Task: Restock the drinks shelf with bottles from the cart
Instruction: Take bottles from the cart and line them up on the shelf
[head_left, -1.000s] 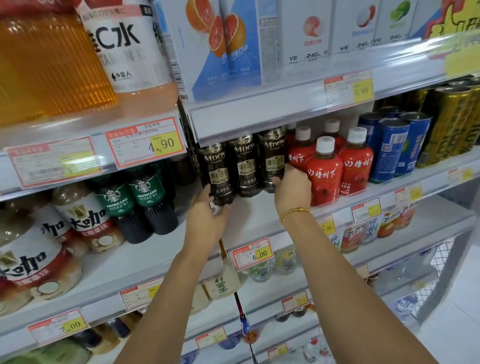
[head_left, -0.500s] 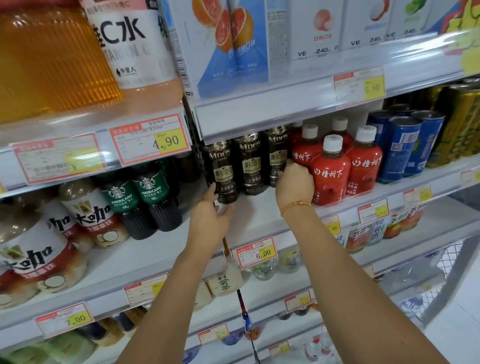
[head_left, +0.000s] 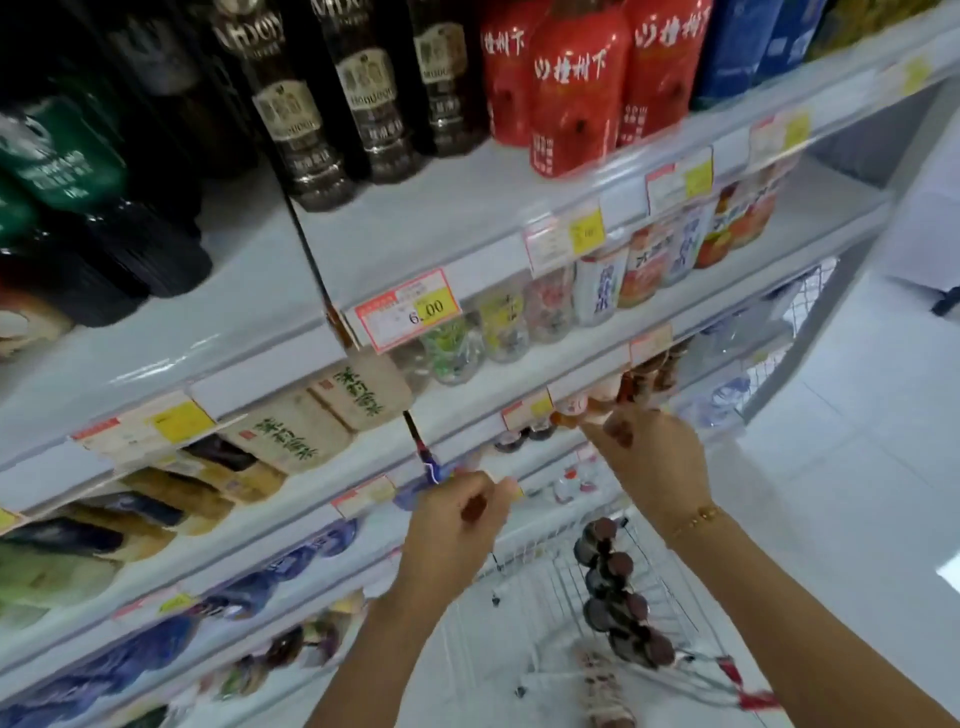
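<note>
Dark coffee bottles (head_left: 306, 119) stand in a row on the white drinks shelf (head_left: 415, 228), with red bottles (head_left: 576, 88) to their right. Below, the wire cart (head_left: 524, 587) holds several dark bottles with brown caps (head_left: 618, 597), and one labelled bottle (head_left: 602, 686) lies on its side. Both hands hang in the air between the shelf and the cart. My left hand (head_left: 457, 525) is loosely curled and holds nothing. My right hand (head_left: 649, 462) has relaxed, spread fingers and is empty too. The frame is blurred by motion.
Green-labelled bottles (head_left: 57, 156) fill the shelf section to the left, and blue cans (head_left: 743, 47) stand at the upper right. A 6.00 price tag (head_left: 410, 309) hangs on the shelf edge. Lower shelves carry tea bottles (head_left: 311, 421). White floor (head_left: 857, 467) lies to the right.
Both hands have left the dark bottles on the shelf and dropped down toward the cart. The view has tilted down, so the cart now shows.
</note>
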